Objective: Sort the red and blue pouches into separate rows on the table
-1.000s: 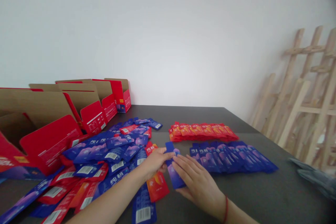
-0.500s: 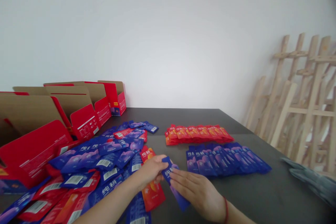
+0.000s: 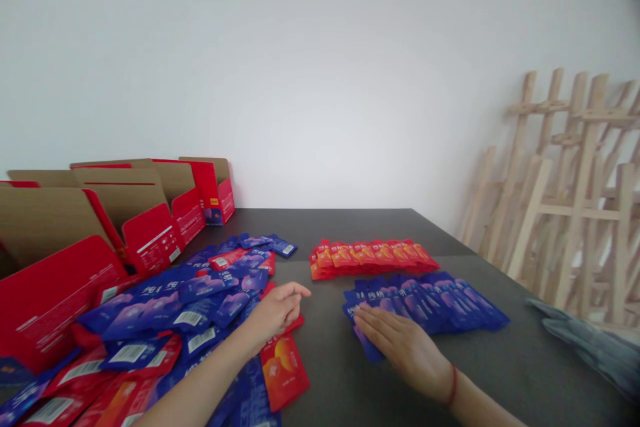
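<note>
My right hand (image 3: pixel 407 348) lies over a blue packet (image 3: pixel 370 350) at the left end of the blue row, fingers long and close together. The packet slants, its upper left and lower parts showing; my thumb is hidden under the hand. The row of overlapping blue packets (image 3: pixel 440 303) fans out to the right. My left hand (image 3: pixel 280 310) is empty, index finger stretched out to the right and the other fingers loosely bent. It hovers over the right edge of a mixed heap, above a red packet (image 3: pixel 286 373) with an orange fruit print.
Behind the blue row lies a row of red packets (image 3: pixel 375 257). Blue and red packets (image 3: pixel 145 310) are heaped on the left. Several open red cartons (image 3: pixel 155 237) stand behind the heap. Grey plastic (image 3: pixel 585 340) lies at the right edge, with wooden easels (image 3: pixel 580 200) beyond.
My left hand has let go of the blue packet and drawn back left and slightly up. My right hand has moved right with the packet, to the left end of the blue row.
</note>
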Action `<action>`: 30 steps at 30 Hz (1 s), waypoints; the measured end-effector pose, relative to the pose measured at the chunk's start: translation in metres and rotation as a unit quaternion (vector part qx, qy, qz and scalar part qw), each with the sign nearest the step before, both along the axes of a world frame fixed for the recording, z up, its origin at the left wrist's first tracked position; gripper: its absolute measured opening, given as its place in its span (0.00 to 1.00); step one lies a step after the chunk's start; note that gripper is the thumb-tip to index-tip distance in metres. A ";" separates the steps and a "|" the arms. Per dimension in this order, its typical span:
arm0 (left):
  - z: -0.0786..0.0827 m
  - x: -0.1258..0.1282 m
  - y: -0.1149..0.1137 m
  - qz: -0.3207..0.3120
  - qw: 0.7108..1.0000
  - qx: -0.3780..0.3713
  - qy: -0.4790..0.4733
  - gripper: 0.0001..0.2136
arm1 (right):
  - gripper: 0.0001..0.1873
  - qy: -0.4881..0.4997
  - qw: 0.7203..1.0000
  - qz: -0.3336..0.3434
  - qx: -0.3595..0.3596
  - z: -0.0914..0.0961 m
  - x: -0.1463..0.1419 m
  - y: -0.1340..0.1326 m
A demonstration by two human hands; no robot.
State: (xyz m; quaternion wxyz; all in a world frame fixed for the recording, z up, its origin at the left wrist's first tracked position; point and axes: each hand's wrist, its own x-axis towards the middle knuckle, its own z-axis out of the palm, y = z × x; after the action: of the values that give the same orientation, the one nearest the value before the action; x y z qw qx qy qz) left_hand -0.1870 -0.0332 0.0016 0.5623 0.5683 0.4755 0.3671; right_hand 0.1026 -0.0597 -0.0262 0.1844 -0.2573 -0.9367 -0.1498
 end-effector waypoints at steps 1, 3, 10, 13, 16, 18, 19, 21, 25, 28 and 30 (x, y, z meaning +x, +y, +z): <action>-0.001 0.000 0.000 -0.003 1.000 0.005 0.002 0.17 | 0.25 -0.003 1.000 -0.006 0.014 -0.004 0.000 0.004; -0.003 -0.002 0.001 -0.005 1.000 0.012 0.012 0.16 | 0.26 -0.006 0.999 -0.018 0.036 -0.012 0.000 0.012; -0.002 -0.012 0.007 0.007 0.997 0.027 0.069 0.15 | 0.25 -0.047 0.996 -0.055 0.044 -0.024 0.004 0.032; 0.000 -0.013 0.008 0.007 0.997 0.036 0.071 0.15 | 0.25 -0.063 0.996 -0.058 0.020 -0.025 0.004 0.033; 0.000 -0.013 0.007 0.002 0.997 0.045 0.070 0.16 | 0.24 -0.070 0.995 -0.063 -0.011 -0.024 0.001 0.033; 0.000 -0.013 0.006 -0.003 0.996 0.045 0.075 0.16 | 0.23 -0.069 0.994 -0.074 -0.045 -0.021 -0.002 0.032; 0.000 -0.012 0.006 -0.005 0.996 0.045 0.079 0.17 | 0.24 -0.068 0.992 -0.084 -0.066 -0.019 -0.004 0.032; 0.000 -0.011 0.005 -0.007 0.995 0.044 0.089 0.16 | 0.28 -0.062 0.986 -0.106 -0.110 -0.014 -0.007 0.030; 0.003 -0.011 0.002 -0.008 0.989 0.061 0.135 0.16 | 0.32 -0.051 0.975 -0.130 -0.172 -0.006 -0.008 0.026; 0.005 -0.014 0.002 -0.010 0.969 0.110 0.223 0.13 | 0.31 -0.058 0.970 -0.122 -0.202 -0.001 -0.002 0.024; 0.005 -0.018 0.002 0.005 0.938 0.155 0.311 0.11 | 0.32 -0.065 0.967 -0.108 -0.221 0.001 0.002 0.024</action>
State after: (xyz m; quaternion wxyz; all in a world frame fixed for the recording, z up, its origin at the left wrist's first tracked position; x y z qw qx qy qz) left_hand -0.2046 -0.0315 0.0067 0.2893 0.7317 0.5669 0.2438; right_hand 0.1043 -0.0355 -0.0253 0.0447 -0.3810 -0.9231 0.0256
